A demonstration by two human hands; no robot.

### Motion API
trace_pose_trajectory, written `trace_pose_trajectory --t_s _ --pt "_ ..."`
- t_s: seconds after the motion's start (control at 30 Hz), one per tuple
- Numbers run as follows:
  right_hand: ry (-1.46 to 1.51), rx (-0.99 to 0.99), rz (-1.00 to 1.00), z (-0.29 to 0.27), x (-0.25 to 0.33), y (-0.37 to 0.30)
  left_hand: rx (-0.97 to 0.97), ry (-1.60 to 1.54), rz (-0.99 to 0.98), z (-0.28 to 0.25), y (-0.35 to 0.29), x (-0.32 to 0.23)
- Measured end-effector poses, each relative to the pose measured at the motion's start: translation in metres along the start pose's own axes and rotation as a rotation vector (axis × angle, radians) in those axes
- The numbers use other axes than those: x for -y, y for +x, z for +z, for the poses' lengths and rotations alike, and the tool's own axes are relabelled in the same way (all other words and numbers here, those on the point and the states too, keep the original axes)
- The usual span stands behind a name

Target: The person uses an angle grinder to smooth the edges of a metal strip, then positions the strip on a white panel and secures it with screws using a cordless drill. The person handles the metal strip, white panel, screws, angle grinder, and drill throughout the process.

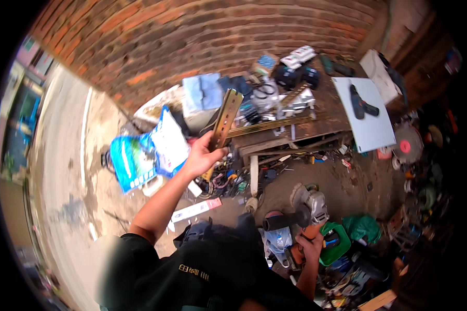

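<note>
My left hand (201, 156) is closed round the lower end of a slotted, brass-coloured metal rail (227, 116), which it holds up at a tilt by the bench's front left corner. A longer rail (275, 125) of similar colour lies along the bench, behind the raised one. Low on the right, my right hand (311, 245) grips the orange body of an angle grinder (317, 206). The grinder has a silver head, a dark side handle and a pale round disc at its far end. It hangs apart from the rail.
On the wooden bench (324, 118) are bags, cables and small parts. A white board (367, 124) carries a cordless drill (362, 103). A blue-white sack (150, 150) stands left, beside a brick wall (192, 39). A green basket (341, 251) and cluttered tools lie right.
</note>
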State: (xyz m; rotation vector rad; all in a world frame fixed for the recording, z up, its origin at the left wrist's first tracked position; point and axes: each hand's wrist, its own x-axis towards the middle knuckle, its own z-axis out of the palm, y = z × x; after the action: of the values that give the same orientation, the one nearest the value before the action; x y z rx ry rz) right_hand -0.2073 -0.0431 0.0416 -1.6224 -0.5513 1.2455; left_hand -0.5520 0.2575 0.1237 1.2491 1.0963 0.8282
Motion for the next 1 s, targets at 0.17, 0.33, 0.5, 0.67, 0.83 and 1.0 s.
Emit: trace_pose_trajectory --t_s 0.17,0.33,0.5,0.67,0.83,1.0 --pt "-0.306 0.419 -0.13 0.105 0.036 0.036 -0.317 0.328 0.021 -0.138 -0.16 0.026" --pt "-0.581 0.792 -0.337 0.257 0.061 0.011 -0.566 0.151 -0.12 -0.239 -0.316 0.083" --pt "-0.777 1.089 -0.469 0.423 0.051 -0.076 -0.797 0.35 -0.168 -0.318 -0.46 0.141" --pt "-1.008 1.305 -0.494 0.553 0.016 -0.159 -0.925 0.502 -0.341 -0.363 -0.577 0.17" --pt "-1.158 1.477 -0.526 0.628 -0.008 -0.21 -1.048 0.511 -0.444 -0.372 -0.65 0.179" --pt "-1.194 1.628 -0.574 0.675 -0.02 -0.237 -1.138 0.602 -0.534 -0.365 -0.695 0.184"
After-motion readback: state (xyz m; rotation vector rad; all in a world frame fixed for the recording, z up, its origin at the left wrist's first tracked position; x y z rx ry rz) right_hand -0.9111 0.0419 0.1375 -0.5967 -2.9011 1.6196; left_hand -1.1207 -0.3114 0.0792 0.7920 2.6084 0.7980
